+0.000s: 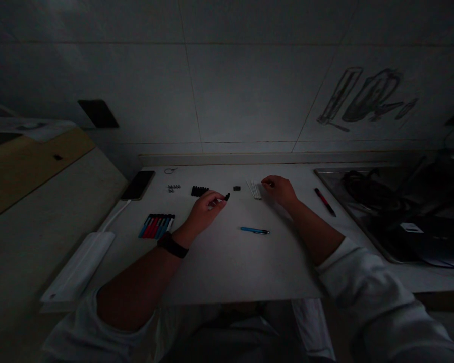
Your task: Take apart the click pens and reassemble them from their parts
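Observation:
My left hand (206, 207) pinches a small black pen part (227, 196) between thumb and fingertips, a little above the white table. Beside that hand lies a row of similar black pen parts (199, 191). My right hand (282, 189) has its fingertips drawn together just right of several thin white pen refills (254, 190); whether it holds anything is too dark to see. Between the hands sits a group of tiny dark pieces (236, 188). Nearer to me lies a blue pen (254, 230). Several red and blue pen barrels (157, 226) lie side by side at the left.
Small metal pieces (173, 187) and a ring-shaped item (170, 171) lie at the back left. A phone (139, 185) and a white power strip (79, 264) are on the left. To the right are a red and black pen (325, 201) and a metal-rimmed recess (357, 227) containing dark items.

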{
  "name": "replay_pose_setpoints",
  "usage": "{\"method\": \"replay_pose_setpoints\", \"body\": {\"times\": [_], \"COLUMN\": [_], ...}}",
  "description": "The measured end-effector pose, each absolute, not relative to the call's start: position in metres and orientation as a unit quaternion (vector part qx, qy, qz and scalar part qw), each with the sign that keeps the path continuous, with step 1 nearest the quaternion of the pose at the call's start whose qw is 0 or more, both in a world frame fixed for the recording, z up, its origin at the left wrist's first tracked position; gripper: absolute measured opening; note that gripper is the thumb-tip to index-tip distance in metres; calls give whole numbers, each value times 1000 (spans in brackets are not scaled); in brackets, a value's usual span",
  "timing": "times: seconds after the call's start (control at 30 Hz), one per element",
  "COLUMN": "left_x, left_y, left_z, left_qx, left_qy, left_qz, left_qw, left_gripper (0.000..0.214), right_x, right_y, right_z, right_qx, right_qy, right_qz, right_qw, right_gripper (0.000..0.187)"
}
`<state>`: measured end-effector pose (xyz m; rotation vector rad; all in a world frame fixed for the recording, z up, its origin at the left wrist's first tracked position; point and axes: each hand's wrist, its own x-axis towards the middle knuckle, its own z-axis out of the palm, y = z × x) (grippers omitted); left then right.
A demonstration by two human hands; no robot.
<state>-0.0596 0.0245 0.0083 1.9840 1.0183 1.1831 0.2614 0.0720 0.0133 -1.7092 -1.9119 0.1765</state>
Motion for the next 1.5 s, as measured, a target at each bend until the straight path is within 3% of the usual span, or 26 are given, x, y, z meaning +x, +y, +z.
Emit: {"method": "replay_pose_setpoints", "body": {"times": [0.17, 0.8, 0.97, 1.2, 1.5], "left_x": [-59, -58, -57, -57, -57], "left_y": [24, 23, 23, 22, 24], "left_z": [7, 7, 8, 9, 5], "left_qx": [750, 762, 764, 770, 770], "left_qy": [389, 394, 392, 390, 381], "left_qz": [432, 410, 409, 404, 411], "left_qw": [316, 310, 309, 303, 304], "left_gripper": [15, 14, 13, 13, 12], "right_x": [254, 250, 249, 247, 252], "right_y": [70, 70, 61, 33, 27], "right_z": [6, 2, 13, 46, 60], "right_qx": [-663, -689, -723, -756, -743], "right_qy": [-719, -704, -684, -650, -655], "right_qz": [60, 37, 23, 32, 55], "right_qw": [201, 166, 91, -78, -123], "right_gripper": [22, 31, 34, 38, 37]}}
